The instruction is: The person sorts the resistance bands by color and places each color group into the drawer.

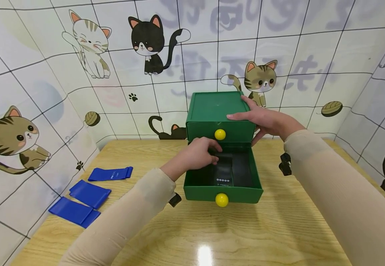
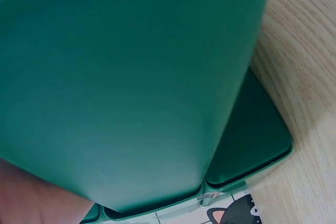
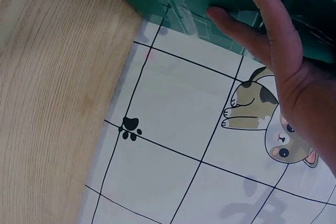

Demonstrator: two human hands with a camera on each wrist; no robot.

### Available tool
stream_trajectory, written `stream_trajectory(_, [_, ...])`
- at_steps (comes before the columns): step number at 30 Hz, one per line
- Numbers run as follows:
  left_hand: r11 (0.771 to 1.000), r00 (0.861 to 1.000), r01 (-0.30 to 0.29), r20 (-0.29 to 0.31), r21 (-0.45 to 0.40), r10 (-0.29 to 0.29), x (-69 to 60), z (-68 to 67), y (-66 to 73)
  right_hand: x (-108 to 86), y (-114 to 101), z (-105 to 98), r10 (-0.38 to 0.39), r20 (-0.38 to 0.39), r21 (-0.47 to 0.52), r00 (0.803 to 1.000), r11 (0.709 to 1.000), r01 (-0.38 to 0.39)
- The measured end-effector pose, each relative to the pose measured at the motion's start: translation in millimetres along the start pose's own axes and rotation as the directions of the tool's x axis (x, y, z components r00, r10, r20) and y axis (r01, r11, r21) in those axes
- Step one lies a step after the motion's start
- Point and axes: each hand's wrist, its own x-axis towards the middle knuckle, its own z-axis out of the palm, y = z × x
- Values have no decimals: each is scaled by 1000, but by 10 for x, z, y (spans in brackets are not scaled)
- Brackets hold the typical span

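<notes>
A green two-drawer box (image 1: 217,106) with yellow knobs stands on the table, its lower drawer (image 1: 223,194) pulled out and its upper one closed. Inside the lower drawer lies a flat black band (image 1: 223,173) with white dots and lettering. My left hand (image 1: 200,153) reaches over the drawer's left wall, thumb and forefinger bent and apart near the band's far end; some fingers are hidden. Against the box's top and right side rests my right hand (image 1: 265,118), fingers spread. In the right wrist view, two straight digits of the right hand (image 3: 283,51) lie along the green box.
Several blue bands (image 1: 90,194) lie folded flat at the left of the wooden table (image 1: 175,236). Behind the box hangs a white wall covering (image 1: 199,74) with cat drawings and black grid lines.
</notes>
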Motion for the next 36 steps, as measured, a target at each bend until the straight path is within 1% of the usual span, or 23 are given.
stream_trajectory(3, [1000,1000,-11,-26,19,12,-21,4,-7,5,12,4,1,1,3,1000,1000,-1])
stream_trajectory(5, [1000,999,-27,-38,13,27,-35,4,-21,9,19,7,4,2,6,1000,1000,-4])
stream_trajectory(8, [998,997,-62,-53,-11,61,-66,-8,-44,11,21,13,3,5,5,1000,1000,-3])
stream_trajectory(12, [995,994,-94,-67,-41,91,-121,-74,-48,10,15,12,4,6,4,1000,1000,-4])
stream_trajectory(16, [993,993,-98,-69,-72,93,-173,-163,-45,3,4,8,3,2,1,1000,1000,-3])
stream_trajectory(20, [989,993,-97,-78,-113,88,-203,-218,-89,3,3,6,2,2,3,1000,1000,-2])
stream_trajectory(24, [988,992,-107,-79,-114,99,-267,-251,-116,11,12,5,0,5,4,1000,1000,0])
stream_trajectory(27, [986,989,-133,-84,-106,124,-370,-263,-98,18,16,7,1,4,4,1000,1000,-1])
stream_trajectory(29, [982,984,-158,-99,-102,148,-474,-259,-61,22,18,7,1,2,3,1000,1000,-1])
stream_trajectory(31, [976,978,-180,-130,-119,164,-597,-235,-15,24,19,7,1,2,2,1000,1000,-1])
stream_trajectory(33, [967,966,-215,-177,-139,189,-732,-191,36,24,21,6,0,1,0,1000,1000,0])
stream_trajectory(36, [936,942,-289,-233,-198,242,-926,-73,113,19,22,3,-3,1,-5,1000,1000,3])
